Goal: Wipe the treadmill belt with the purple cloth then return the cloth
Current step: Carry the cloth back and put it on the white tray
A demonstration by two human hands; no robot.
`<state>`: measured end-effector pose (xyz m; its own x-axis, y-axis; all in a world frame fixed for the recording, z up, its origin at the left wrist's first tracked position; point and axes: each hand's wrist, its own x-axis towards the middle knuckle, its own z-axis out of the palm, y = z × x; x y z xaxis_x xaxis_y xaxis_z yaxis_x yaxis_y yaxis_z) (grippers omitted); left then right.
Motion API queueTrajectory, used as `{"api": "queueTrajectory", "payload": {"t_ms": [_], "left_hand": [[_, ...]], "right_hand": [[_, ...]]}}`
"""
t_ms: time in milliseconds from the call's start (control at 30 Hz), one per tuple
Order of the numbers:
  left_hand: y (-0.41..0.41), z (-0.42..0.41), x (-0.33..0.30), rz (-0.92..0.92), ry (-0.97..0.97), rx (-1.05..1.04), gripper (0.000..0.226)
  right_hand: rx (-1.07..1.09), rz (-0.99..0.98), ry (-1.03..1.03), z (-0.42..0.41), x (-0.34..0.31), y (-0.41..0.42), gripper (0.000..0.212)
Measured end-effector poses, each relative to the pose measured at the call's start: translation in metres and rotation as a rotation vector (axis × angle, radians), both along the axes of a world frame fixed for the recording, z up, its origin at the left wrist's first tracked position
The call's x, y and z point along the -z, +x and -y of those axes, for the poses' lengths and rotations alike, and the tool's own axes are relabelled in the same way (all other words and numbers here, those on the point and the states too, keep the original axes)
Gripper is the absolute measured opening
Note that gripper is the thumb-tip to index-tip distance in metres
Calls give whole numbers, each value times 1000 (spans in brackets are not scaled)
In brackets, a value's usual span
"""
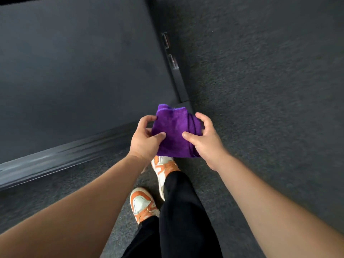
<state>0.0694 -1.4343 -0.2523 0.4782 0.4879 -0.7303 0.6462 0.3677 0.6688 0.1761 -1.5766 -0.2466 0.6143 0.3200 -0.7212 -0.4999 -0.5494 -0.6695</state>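
Observation:
A folded purple cloth (173,131) is held in the air between both hands, just off the near right corner of the treadmill. My left hand (144,140) pinches its left edge with thumb on top and fingers curled behind. My right hand (204,138) grips its bunched right side, thumb pressed on the front. The dark treadmill belt (74,67) fills the upper left of the view, with a grey rear end cap (55,161) along its near edge.
A black side rail (176,77) with two small metal brackets runs along the belt's right side. Dark grey carpet (270,81) covers the floor to the right and below. My feet in white and orange sneakers (143,203) stand on it.

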Motion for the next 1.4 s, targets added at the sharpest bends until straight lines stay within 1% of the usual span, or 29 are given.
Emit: {"api": "queueTrajectory", "payload": {"t_ms": [100, 167, 267, 333, 433, 567, 633, 733, 800, 900, 967, 1067, 1133, 1200, 1233, 1267, 1300, 1333, 1400], "left_hand": [[2, 33, -10, 38, 24, 104, 70], [5, 52, -17, 70, -11, 139, 88], [10, 78, -23, 81, -80, 233, 103], [16, 99, -29, 76, -115, 330, 101], [32, 135, -39, 78, -156, 374, 85], [65, 194, -65, 25, -170, 340, 57], [84, 224, -82, -6, -246, 352, 57], [116, 266, -109, -51, -443, 400, 68], [137, 294, -128, -52, -470, 436, 69], [168, 332, -149, -13, -336, 446, 73], [187, 356, -167, 5, -248, 486, 78], [212, 384, -199, 33, -198, 515, 85], [229, 396, -220, 72, -189, 482, 99], [246, 400, -238, 88, -246, 392, 119], [257, 398, -248, 74, -287, 332, 120], [269, 394, -258, 57, -334, 281, 108], [282, 389, -268, 41, -387, 246, 87], [295, 382, -278, 27, -439, 230, 70], [324, 369, -291, 33, -483, 217, 52]], "right_hand": [[88, 118, -14, 38, -5, -8, 77], [139, 145, 23, 61, -8, -11, 75], [119, 126, 68, 96, -14, -10, 72], [53, 132, 89, 122, -20, -6, 75], [-63, 189, 57, 159, -35, 4, 75], [-124, 197, 18, 221, -56, 31, 55], [-123, 179, 4, 256, -72, 46, 49], [-90, 172, -7, 305, -104, 70, 46], [-33, 137, 28, 338, -128, 86, 50], [30, 33, 92, 381, -161, 107, 72], [-7, 35, 59, 405, -177, 121, 85], [-38, 51, 24, 432, -202, 147, 99], [-15, 63, 41, 443, -223, 166, 99], [-31, 52, 66, 447, -244, 189, 97], [-51, 45, 79, 446, -254, 201, 96], [-76, 44, 96, 443, -265, 214, 97], [-106, 52, 101, 440, -275, 228, 100], [-127, 67, 91, 435, -284, 243, 104], [-76, 112, 39, 425, -296, 277, 108]]}}
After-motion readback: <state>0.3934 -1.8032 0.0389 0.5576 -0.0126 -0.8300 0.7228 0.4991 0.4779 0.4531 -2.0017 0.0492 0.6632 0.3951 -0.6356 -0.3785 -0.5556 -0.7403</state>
